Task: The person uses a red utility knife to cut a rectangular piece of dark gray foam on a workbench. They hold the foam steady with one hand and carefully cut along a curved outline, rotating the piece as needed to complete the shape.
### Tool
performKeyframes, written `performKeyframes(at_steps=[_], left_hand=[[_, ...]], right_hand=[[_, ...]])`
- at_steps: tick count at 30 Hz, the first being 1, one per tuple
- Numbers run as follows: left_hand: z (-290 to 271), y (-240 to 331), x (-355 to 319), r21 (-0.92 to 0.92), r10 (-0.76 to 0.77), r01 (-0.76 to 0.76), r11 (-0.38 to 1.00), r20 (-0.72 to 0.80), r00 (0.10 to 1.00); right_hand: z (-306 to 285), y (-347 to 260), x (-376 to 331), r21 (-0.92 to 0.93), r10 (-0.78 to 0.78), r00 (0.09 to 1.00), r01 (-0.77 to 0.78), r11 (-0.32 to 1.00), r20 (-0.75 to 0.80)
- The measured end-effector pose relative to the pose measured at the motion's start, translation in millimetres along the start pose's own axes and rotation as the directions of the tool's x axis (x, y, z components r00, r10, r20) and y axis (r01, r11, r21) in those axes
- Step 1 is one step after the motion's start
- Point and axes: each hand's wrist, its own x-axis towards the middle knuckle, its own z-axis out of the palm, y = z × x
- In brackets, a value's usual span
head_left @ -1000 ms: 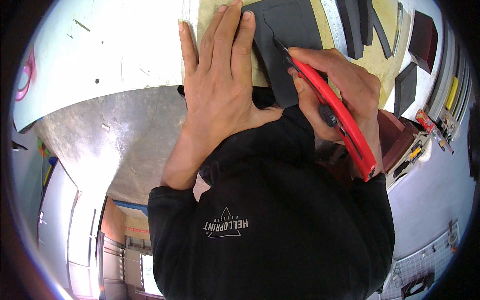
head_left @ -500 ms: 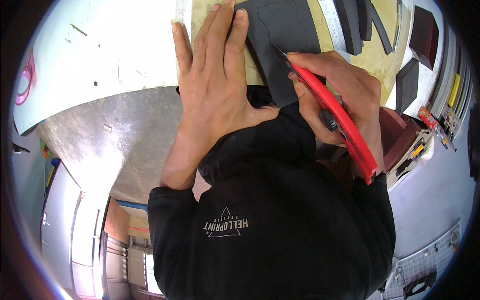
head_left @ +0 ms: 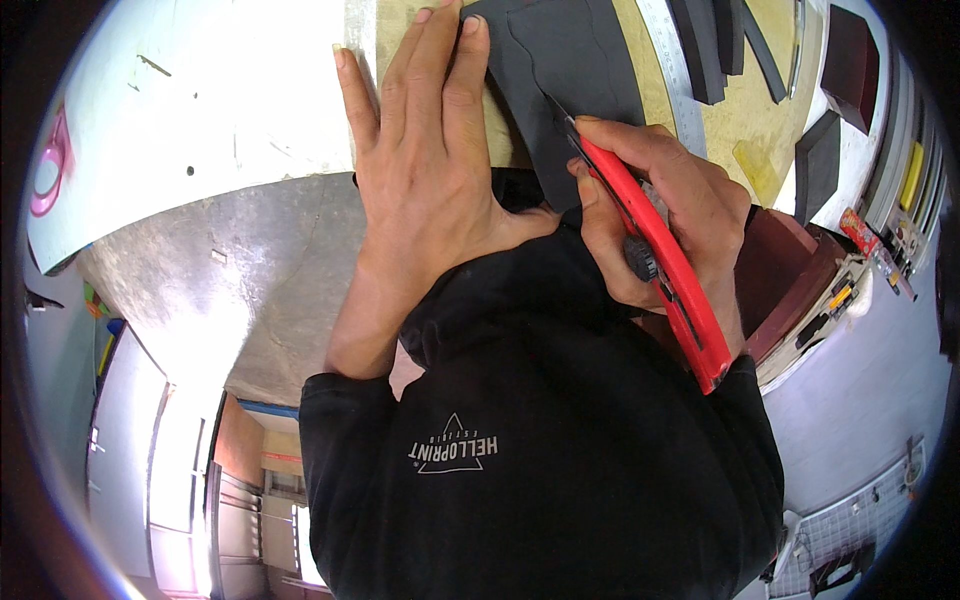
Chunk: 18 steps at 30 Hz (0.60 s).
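Cutting a dark foam sheet with a red knife on the bench.

The left hand [head_left: 425,170] lay open and flat, pinning the dark foam sheet [head_left: 570,80] to the bench [head_left: 200,130]; the right hand [head_left: 670,220] gripped the red utility knife [head_left: 655,265], blade in the sheet. The cut looked mid-stroke, needing steady pressure next. No containers showed.
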Motion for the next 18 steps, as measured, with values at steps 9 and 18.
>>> performKeyframes(at_steps=[9, 18], left_hand=[[2, 1, -2, 0.013, -0.012, 0.012, 1.000, -0.006, 1.000], [1, -1, 0, 0.006, 0.013, -0.013, 1.000, 0.007, 1.000]], right_hand=[[7, -4, -8, -0.004, 0.015, 0.998, -0.015, 1.000, -0.057], [-8, -5, 0, -0.024, 0.027, 0.998, -0.025, 0.999, 0.061]])
